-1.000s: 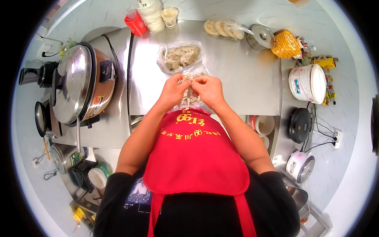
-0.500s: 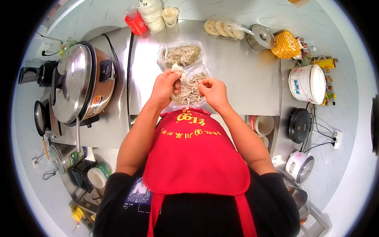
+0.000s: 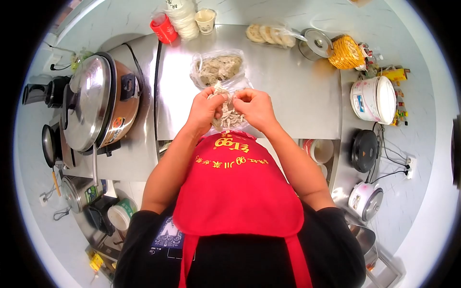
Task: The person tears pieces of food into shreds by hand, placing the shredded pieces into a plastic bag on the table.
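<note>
Over an open clear plastic bag, my left hand is closed around a clump of pale, greyish shredded food, whose end sticks up above the thumb. Close beside it, my right hand pinches at the same clump with thumb and forefinger; the exact strand is hard to make out. Loose shreds of the same food lie below in the near bag. Just behind, a second clear bag holds a bigger greyish lump.
A large lidded cooker stands on the left. Along the back are a red cup, a paper cup, bagged flatbreads and a lidded metal pot. A white rice cooker sits at the right.
My right hand has moved left and slightly up, from the loose shreds to the clump in my left hand. My left hand has stayed nearly in place, still gripping the clump.
</note>
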Motion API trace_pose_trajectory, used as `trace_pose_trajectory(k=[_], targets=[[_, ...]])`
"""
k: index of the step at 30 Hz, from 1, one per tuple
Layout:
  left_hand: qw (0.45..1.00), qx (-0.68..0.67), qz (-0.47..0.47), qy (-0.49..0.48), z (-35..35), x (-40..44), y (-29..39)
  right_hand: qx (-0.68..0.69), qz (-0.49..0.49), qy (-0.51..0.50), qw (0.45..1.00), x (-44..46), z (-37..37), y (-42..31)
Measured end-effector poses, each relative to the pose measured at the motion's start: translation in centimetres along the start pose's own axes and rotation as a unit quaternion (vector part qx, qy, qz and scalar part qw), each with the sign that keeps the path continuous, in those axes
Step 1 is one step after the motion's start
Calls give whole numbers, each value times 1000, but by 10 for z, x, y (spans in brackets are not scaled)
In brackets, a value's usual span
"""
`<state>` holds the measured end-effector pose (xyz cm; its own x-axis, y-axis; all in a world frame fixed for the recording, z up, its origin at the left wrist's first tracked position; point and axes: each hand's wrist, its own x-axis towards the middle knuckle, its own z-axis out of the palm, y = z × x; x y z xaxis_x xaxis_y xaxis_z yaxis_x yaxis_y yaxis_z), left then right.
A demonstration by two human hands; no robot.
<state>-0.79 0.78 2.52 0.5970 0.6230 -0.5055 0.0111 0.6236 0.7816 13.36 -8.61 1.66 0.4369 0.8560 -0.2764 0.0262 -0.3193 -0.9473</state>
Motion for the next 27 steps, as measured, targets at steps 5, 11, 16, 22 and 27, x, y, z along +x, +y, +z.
trace_pose_trajectory(k=[5, 11, 16, 22, 27], targets=[[998, -58, -1, -14, -1, 3, -7, 111, 29, 21, 993, 0, 4, 3], [989, -139, -4, -44, -6, 4, -5, 144, 60, 31, 987, 2, -2, 18], [985, -165, -11, -52, -9, 2, -4, -11, 45, 70, 996, 5, -11, 43], [1000, -3, 10, -8, -6, 0, 6, -145, -5, -4, 989, -5, -23, 33], [992, 123, -9, 10, 2, -5, 2, 30, 18, -29, 999, -7, -17, -9]])
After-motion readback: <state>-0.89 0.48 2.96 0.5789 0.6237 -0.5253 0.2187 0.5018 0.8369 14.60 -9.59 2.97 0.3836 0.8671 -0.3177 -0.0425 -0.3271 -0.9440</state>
